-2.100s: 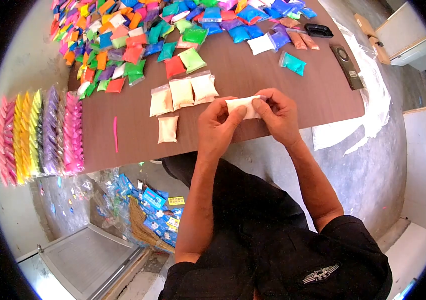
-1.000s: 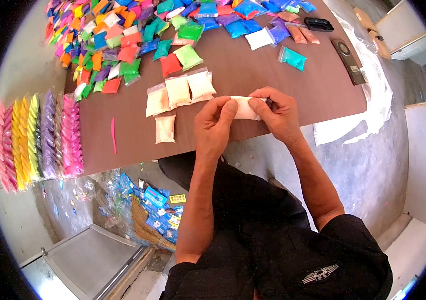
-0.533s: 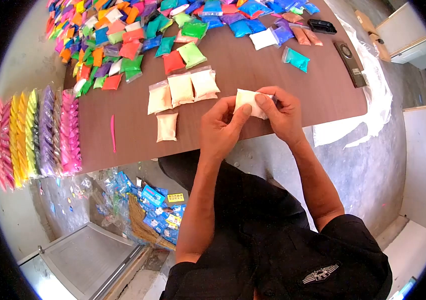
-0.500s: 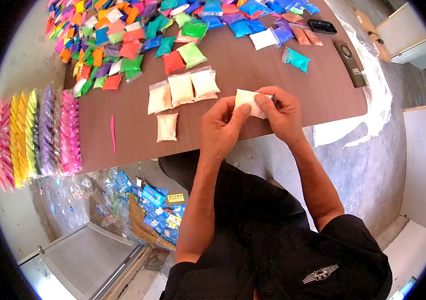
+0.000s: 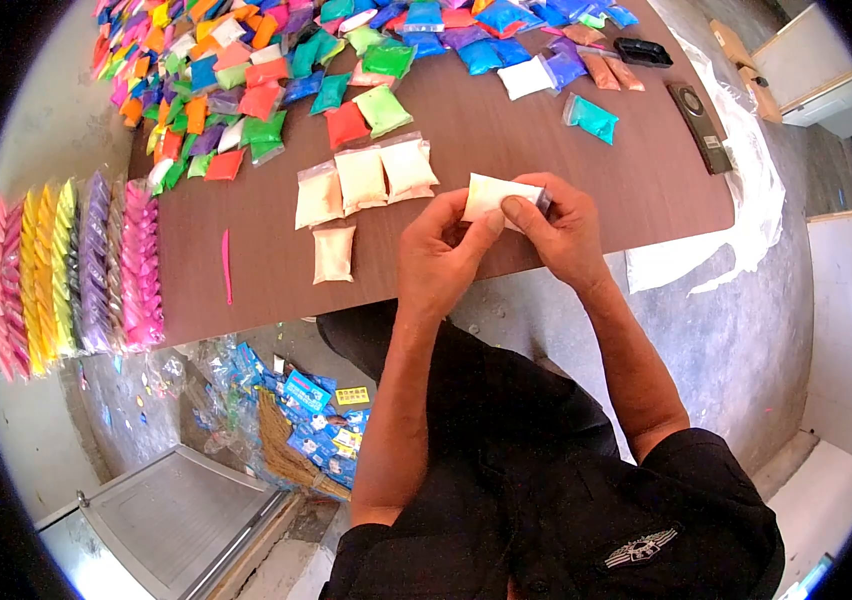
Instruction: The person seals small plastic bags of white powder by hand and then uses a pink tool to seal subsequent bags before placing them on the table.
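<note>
Between my two hands is a small cream-coloured packet (image 5: 491, 195), held just above the table's near edge. My left hand (image 5: 443, 245) pinches its left end with thumb and fingers. At the other end, my right hand (image 5: 566, 225) presses its thumb on the front, the fingers behind and partly hidden. A strip of clear wrapper shows by the right fingers. To the left of my hands, several similar cream packets (image 5: 361, 180) lie in a row, and a single cream packet (image 5: 333, 254) lies below them.
Many colourful packets (image 5: 246, 75) cover the table's (image 5: 546, 140) far side. A pink plastic knife (image 5: 227, 266) lies left, beside long bagged strips (image 5: 96, 265). A teal packet (image 5: 592, 119), a black tray (image 5: 643, 52) and a dark device (image 5: 700, 128) sit right. On the floor are a broom (image 5: 281, 440) and wrappers.
The packet in my hands has turned and moved slightly left, showing more of its face. My right thumb has shifted lower and left, and the clear wrapper end now shows.
</note>
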Motion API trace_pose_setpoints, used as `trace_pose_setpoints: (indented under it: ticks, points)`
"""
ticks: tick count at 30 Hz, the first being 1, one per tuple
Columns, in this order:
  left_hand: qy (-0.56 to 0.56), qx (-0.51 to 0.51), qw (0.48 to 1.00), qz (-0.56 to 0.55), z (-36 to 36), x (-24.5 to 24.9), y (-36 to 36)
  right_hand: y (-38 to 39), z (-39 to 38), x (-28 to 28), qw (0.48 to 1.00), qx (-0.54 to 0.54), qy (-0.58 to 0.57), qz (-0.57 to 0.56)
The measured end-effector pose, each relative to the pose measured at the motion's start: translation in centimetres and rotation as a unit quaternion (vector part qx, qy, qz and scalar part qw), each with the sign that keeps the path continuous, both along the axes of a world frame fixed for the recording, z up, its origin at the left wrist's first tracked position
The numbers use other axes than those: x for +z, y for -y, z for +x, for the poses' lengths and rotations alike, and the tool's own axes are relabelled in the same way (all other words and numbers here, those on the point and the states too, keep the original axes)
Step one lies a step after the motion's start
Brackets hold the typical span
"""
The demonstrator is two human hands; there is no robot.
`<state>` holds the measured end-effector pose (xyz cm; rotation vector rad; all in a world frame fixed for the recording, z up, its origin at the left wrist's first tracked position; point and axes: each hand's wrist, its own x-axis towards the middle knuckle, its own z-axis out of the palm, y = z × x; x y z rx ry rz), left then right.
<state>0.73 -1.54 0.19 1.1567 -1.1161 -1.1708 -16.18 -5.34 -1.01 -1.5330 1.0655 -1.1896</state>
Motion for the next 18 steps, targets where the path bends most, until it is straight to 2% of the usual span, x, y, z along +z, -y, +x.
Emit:
trace_pose_setpoints:
  ticks: [4, 7, 9, 18]
  points:
    - [0.022, -0.007, 1.000, 0.006, 0.6, -0.7, 0.2, 0.1, 0.0, -0.2, 1.000, -0.002, -0.001, 0.002]
    - [-0.005, -0.004, 1.000, 0.023, 0.7, -1.1, 0.1, 0.0, 0.2, 0.2, 1.000, 0.017, -0.024, 0.010]
    - [-0.040, 0.014, 0.999, -0.009, 0.6, -1.2, 0.1, -0.1, 0.5, 0.3, 0.998, 0.045, 0.032, 0.016]
    - [-0.002, 0.017, 1.000, -0.007, 0.2, 0.0, -0.1, -0.1, 0.1, 0.6, 0.999, 0.034, 0.003, 0.023]
